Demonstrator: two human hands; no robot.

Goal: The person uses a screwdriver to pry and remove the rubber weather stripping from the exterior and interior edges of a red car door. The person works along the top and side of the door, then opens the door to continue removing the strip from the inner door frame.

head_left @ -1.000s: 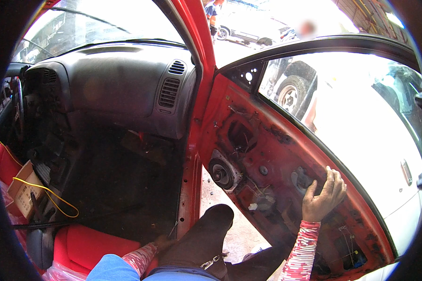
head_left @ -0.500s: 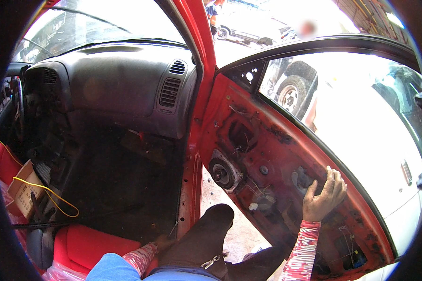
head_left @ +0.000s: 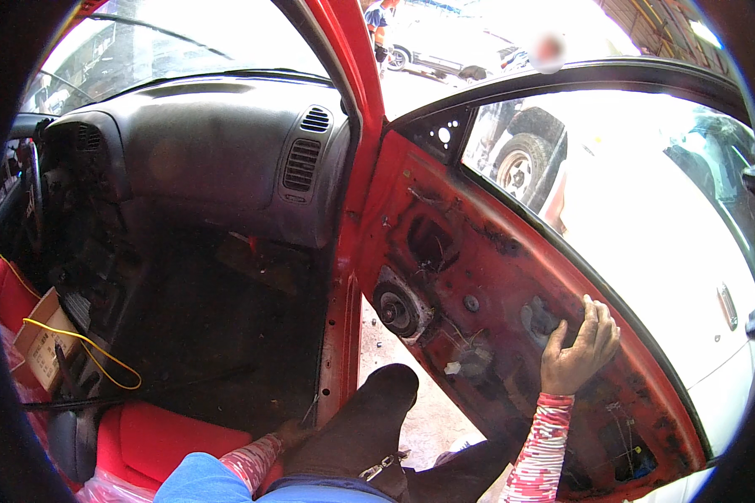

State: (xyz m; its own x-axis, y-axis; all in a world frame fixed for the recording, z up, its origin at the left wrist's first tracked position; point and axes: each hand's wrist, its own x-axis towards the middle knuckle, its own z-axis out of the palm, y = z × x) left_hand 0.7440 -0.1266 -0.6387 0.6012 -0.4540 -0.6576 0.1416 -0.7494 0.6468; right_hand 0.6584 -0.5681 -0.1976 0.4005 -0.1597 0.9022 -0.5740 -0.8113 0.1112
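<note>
My right hand lies against the upper edge of the red car door, its fingers stretched out just below the window. The door's inner side is bare of trim, with a round speaker, several holes and loose wires showing. Low beside my thigh, my left hand is closed next to the door sill. A thin metal shaft sticks up from it; the rest of that tool is hidden in the hand.
A red seat is at lower left, with a cardboard box and yellow cable beyond it. The dark dashboard stands ahead. Outside the door is a white vehicle; a person is farther off.
</note>
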